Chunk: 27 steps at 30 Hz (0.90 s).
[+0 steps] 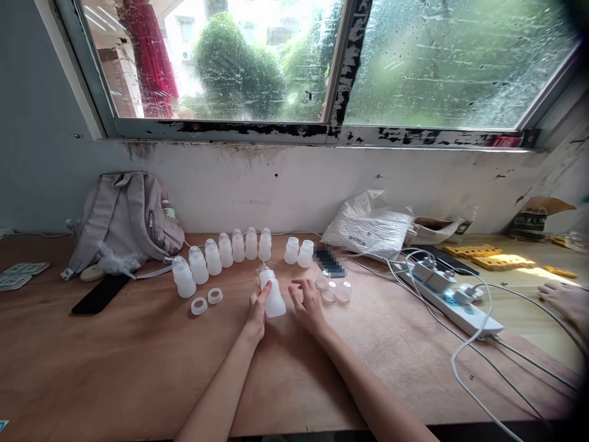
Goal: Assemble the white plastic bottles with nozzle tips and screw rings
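My left hand [259,310] is closed around a white translucent baby bottle [275,301], which tilts away from me with its narrower end up and to the left. Just right of the bottle is my right hand [307,303], fingers apart and a little bent, with nothing visible in it. Small clear pieces [264,268], too small to make out, lie behind the held bottle. Beyond my right fingers are several clear round caps [343,291]. Two white rings [199,306] lie left of my left hand. Behind them stands a curved row of several topped bottles [213,258]. Two open-necked bottles [305,253] stand further right.
A grey backpack [126,215] and a black phone [100,295] lie at the left. Another phone [332,264] sits near the silver bag [370,227]. White cables run from a power strip [453,305]. At the right edge rests another person's hand [562,301], near yellow trays [501,261].
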{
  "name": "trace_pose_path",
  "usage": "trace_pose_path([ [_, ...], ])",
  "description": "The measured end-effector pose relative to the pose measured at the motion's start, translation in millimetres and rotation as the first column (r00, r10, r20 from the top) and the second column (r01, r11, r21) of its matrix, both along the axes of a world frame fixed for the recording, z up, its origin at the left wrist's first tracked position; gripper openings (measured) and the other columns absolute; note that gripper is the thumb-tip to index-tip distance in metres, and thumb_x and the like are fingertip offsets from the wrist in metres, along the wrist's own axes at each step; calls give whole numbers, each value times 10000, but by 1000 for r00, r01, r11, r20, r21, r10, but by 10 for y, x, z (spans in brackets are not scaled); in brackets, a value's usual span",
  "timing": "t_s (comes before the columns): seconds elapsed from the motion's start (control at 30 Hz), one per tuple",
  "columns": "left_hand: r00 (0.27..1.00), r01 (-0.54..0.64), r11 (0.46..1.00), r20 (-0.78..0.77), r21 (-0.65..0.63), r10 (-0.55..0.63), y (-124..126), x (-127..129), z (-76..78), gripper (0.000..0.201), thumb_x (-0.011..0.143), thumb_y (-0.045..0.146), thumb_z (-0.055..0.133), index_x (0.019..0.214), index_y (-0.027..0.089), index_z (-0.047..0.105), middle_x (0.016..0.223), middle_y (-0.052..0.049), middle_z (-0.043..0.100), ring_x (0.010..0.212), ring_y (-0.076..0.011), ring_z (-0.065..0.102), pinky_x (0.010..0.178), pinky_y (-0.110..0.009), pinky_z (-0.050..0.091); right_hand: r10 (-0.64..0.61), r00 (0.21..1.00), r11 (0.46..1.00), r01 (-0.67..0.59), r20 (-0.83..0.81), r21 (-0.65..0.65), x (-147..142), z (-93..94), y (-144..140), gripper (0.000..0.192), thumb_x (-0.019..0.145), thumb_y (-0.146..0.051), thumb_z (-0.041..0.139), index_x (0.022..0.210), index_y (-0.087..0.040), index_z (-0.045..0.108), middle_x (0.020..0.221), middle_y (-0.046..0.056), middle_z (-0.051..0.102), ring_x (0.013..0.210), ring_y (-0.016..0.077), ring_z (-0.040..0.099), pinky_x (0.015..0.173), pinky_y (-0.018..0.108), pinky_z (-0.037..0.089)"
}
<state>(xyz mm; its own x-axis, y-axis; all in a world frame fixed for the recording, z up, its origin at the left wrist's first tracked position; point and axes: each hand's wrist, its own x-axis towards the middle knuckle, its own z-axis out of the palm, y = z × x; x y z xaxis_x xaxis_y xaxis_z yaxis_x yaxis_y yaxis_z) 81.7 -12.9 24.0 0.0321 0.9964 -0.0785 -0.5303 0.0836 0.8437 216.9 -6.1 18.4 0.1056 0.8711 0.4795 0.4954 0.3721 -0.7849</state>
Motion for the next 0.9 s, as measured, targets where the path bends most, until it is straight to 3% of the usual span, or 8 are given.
trace_pose_path([
  [0.1,999,-33,999,1,-27,33,35,-40,-18,467,652,501,591,979,171,547,854,-47,610,646,-138,597,523,-210,422,-395,897,911,356,198,208,264,29,99,197,759,-293,445,912,-197,524,975,83,502,961,251,456,845,431,293],
  [0.2,997,-62,997,-42,-53,60,47,-60,-16,473,648,538,567,944,169,546,782,-31,592,593,-141,593,464,-207,400,-536,807,841,488,246,233,468,8,180,227,713,-215,434,917,-178,524,989,107,481,953,268,441,829,446,302],
  [0.27,995,-82,995,-62,-51,79,44,-57,-11,471,641,539,572,924,163,544,732,-18,572,568,-136,584,446,-199,387,-473,848,880,441,239,177,533,-30,216,212,684,-182,428,866,-169,535,919,100,492,901,253,458,806,420,337],
  [0.4,994,-65,998,-94,-24,62,30,-42,-6,440,646,523,575,905,169,542,708,-2,550,538,-118,557,454,-200,388,-219,962,974,206,160,96,486,-117,237,163,680,-194,448,807,-193,550,879,69,494,866,223,481,772,373,387],
  [0.53,982,-43,997,-182,67,55,24,-35,-14,383,670,504,556,862,173,546,696,0,546,553,-117,534,518,-217,411,-45,998,999,45,36,-10,341,-166,207,203,678,-256,528,875,-223,560,907,52,513,801,205,508,715,373,417],
  [0.63,926,-74,983,-354,168,131,12,-32,-25,347,675,488,555,820,173,563,699,-20,576,614,-146,540,588,-229,408,16,993,998,-24,-121,-65,275,-153,188,211,669,-282,572,873,-231,553,870,38,553,747,188,522,693,368,427],
  [0.73,806,-70,956,-548,286,223,-23,-23,-30,337,623,433,625,868,207,579,775,-42,616,721,-196,559,666,-247,395,10,930,1000,-19,-368,-21,272,-101,190,284,663,-301,604,924,-228,519,886,38,575,795,181,539,744,363,422],
  [0.9,693,55,927,-683,370,231,-74,-5,-25,298,644,388,610,903,243,573,809,-49,636,732,-214,573,683,-260,383,48,654,999,-44,-755,25,326,-12,191,296,674,-302,606,939,-224,500,849,17,594,777,150,561,760,334,424],
])
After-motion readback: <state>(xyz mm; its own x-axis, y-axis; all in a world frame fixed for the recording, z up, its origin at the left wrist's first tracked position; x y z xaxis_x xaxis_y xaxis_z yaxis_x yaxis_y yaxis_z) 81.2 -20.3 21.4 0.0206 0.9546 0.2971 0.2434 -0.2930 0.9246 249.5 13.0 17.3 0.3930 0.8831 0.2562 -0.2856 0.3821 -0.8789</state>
